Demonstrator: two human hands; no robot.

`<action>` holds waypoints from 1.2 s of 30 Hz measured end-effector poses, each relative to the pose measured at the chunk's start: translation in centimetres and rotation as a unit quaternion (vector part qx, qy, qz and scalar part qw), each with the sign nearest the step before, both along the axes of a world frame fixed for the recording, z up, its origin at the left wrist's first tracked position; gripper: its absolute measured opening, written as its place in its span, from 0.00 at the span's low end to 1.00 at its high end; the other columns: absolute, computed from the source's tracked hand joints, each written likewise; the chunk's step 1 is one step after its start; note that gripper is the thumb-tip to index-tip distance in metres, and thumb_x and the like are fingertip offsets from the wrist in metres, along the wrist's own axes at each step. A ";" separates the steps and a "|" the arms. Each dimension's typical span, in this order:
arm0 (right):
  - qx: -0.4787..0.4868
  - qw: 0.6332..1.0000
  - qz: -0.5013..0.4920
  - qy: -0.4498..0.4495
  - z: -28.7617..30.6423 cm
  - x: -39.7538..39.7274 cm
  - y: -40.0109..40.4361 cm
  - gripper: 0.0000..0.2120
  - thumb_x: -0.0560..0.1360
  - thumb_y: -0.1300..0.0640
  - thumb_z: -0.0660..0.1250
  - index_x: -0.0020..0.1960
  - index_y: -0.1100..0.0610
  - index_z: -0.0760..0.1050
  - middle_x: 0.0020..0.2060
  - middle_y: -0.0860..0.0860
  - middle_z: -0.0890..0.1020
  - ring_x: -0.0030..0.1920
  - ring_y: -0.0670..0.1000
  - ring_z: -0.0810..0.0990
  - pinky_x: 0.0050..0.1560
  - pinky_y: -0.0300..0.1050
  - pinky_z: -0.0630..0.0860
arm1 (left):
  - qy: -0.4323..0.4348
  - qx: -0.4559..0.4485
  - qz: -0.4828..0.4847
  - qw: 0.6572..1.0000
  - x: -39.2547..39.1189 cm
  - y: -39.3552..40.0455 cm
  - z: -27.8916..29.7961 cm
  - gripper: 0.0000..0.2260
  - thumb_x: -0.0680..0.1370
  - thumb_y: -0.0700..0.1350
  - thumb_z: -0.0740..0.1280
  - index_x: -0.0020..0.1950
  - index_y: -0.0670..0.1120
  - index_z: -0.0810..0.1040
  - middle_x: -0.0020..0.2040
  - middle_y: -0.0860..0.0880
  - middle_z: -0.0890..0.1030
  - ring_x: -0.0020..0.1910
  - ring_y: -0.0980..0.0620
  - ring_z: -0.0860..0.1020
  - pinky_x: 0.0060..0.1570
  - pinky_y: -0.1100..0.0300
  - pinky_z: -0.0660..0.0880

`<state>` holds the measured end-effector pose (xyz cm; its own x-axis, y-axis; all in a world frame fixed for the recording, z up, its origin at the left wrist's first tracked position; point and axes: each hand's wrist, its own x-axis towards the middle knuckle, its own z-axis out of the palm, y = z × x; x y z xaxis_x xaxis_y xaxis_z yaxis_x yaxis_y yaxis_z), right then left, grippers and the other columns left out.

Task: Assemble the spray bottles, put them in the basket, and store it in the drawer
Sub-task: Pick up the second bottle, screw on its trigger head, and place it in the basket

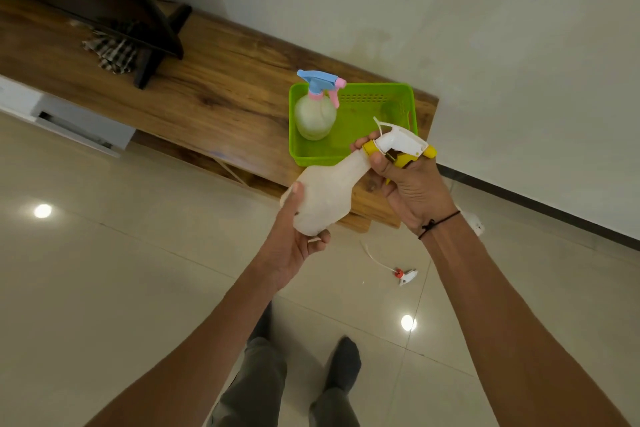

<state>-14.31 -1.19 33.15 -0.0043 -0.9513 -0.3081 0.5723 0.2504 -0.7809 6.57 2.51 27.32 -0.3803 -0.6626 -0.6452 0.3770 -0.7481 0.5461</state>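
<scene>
My left hand (298,239) grips the base of a cloudy white bottle (327,194), tilted with its neck up and to the right. At the neck, my right hand (412,184) holds a white and yellow spray head (401,146); its yellow collar sits against the bottle's neck. Behind them a green basket (367,149) rests on the wooden cabinet top (207,80). One assembled bottle with a blue and pink spray head (317,107) stands upright in the basket's left part. A loose white spray head with a red collar and tube (403,274) lies on the floor.
A dark stand (156,31) and a checked cloth (112,52) occupy the cabinet's left part. A white drawer front (69,121) shows below the cabinet at left. A white object (472,220) peeks out behind my right wrist. My feet (343,360) stand on glossy tiles.
</scene>
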 end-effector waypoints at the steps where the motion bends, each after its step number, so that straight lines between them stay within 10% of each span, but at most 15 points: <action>1: 0.001 1.000 0.011 0.013 -0.1 -0.1 0.0 0.18 0.73 0.69 0.69 0.62 0.67 0.75 0.51 0.60 0.86 0.60 0.61 0.83 0.63 0.54 0.82 | -0.009 0.008 0.002 1.000 0.0 -0.2 0.0 0.43 0.73 0.72 0.67 0.76 0.42 0.72 0.48 0.39 0.82 0.30 0.51 0.79 0.26 0.62 0.77; 10: 0.016 1.000 -0.008 0.025 -0.3 -0.6 -0.1 0.19 0.72 0.68 0.70 0.63 0.66 0.75 0.54 0.64 0.84 0.62 0.61 0.82 0.57 0.52 0.84 | 0.087 0.059 -0.003 0.994 0.8 -1.5 0.0 0.43 0.71 0.62 0.78 0.79 0.44 0.68 0.60 0.36 0.80 0.43 0.45 0.84 0.32 0.61 0.82; 14: 0.022 0.998 -0.040 0.040 -0.7 -0.3 0.1 0.22 0.74 0.68 0.70 0.67 0.67 0.72 0.60 0.69 0.79 0.63 0.64 0.79 0.52 0.53 0.85 | 0.042 -0.040 -0.023 0.998 0.5 -1.3 -0.4 0.39 0.67 0.41 0.83 0.72 0.55 0.67 0.69 0.48 0.75 0.62 0.47 0.82 0.46 0.54 0.84; 20: 0.021 0.996 -0.079 0.033 -1.0 -0.1 0.1 0.15 0.77 0.69 0.69 0.62 0.64 0.74 0.59 0.68 0.78 0.63 0.64 0.79 0.58 0.61 0.83 | -0.086 -0.212 -0.013 0.973 -0.9 -1.4 -0.1 0.43 0.65 0.28 0.79 0.72 0.52 0.63 0.66 0.59 0.75 0.62 0.55 0.80 0.52 0.53 0.81; 29: -0.012 0.999 0.004 -0.038 -0.8 -0.7 -0.4 0.18 0.77 0.67 0.67 0.66 0.65 0.72 0.55 0.61 0.84 0.64 0.61 0.81 0.58 0.54 0.83 | 0.081 -0.043 -0.025 0.995 1.0 -2.1 1.2 0.46 0.66 0.53 0.85 0.78 0.50 0.66 0.66 0.44 0.83 0.60 0.41 0.84 0.48 0.59 0.84; 36: -0.011 0.999 0.004 -0.046 -0.6 -0.9 -0.5 0.15 0.76 0.64 0.69 0.62 0.62 0.76 0.56 0.58 0.86 0.63 0.57 0.83 0.58 0.50 0.83 | 0.115 -0.003 -0.014 0.993 1.0 -2.6 1.0 0.47 0.67 0.53 0.84 0.80 0.47 0.65 0.62 0.42 0.84 0.54 0.41 0.85 0.42 0.60 0.85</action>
